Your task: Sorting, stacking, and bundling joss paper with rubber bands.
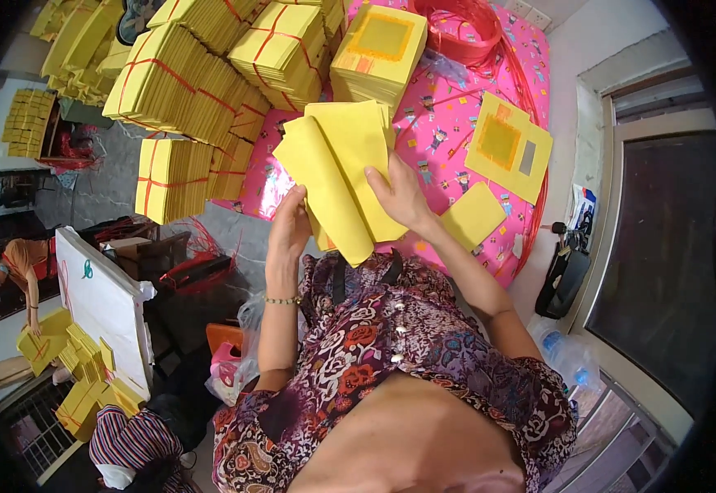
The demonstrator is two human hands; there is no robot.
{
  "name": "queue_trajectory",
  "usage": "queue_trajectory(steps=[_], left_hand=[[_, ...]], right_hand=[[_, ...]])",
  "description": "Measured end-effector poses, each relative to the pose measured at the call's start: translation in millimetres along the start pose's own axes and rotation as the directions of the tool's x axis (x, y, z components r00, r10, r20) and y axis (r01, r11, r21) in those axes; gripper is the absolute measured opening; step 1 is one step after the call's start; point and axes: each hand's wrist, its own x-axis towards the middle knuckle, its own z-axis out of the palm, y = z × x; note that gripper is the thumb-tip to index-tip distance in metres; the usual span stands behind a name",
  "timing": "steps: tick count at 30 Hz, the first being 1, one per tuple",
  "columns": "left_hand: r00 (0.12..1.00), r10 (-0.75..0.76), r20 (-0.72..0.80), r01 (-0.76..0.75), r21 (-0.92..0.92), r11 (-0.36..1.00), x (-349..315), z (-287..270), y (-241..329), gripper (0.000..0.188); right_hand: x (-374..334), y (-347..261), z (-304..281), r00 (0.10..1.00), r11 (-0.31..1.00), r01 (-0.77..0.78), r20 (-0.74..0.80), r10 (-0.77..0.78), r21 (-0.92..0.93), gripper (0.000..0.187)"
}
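Both my hands hold a fanned stack of yellow paper sheets (358, 135) in front of my body, above the near edge of the pink table. My left hand (289, 220) grips the stack by its left edge, where the top sheet curls over. On the right side, my right hand (399, 193) clasps the sheets with the thumb lying on top; its other fingers are hidden underneath. A small yellow sheet (474, 215) lies on the table by my right forearm. Beyond it is a larger yellow sheet (530, 131) with an orange-framed square and a grey patch.
Tied yellow paper bundles (181, 74) pile up at the far left, beside a loose stack (378, 41). Red strapping coils (469, 37) lie at the back of the patterned pink tablecloth (432, 123). At left, a person (25, 263) handles yellow paper near a white board (103, 300).
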Motion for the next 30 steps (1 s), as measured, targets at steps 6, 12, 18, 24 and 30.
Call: queue_trajectory(steps=[6,12,18,24,30], left_hand=[[0.999,0.000,-0.033,-0.001,-0.031,1.000,4,-19,0,0.027],[0.998,0.011,-0.065,-0.015,-0.055,0.998,6,-28,2,0.028],[1.000,-0.014,-0.008,0.012,-0.211,0.977,5,-32,12,0.033],[0.998,-0.033,0.053,0.053,-0.420,0.906,0,-50,22,0.037],[0.987,0.021,0.162,0.074,-0.556,0.828,-4,-55,25,0.037]], right_hand=[[1,-5,-5,1.000,0.999,0.030,0.008,-0.030,0.028,0.034],[0,-6,-17,0.995,0.991,-0.092,0.041,0.089,0.098,0.036],[3,-9,-27,0.958,0.895,-0.287,0.102,0.268,0.340,0.033],[13,-8,-76,0.969,0.864,-0.204,-0.033,0.246,0.460,0.032],[29,-4,-111,0.963,0.895,-0.163,-0.132,0.237,0.415,0.032]])
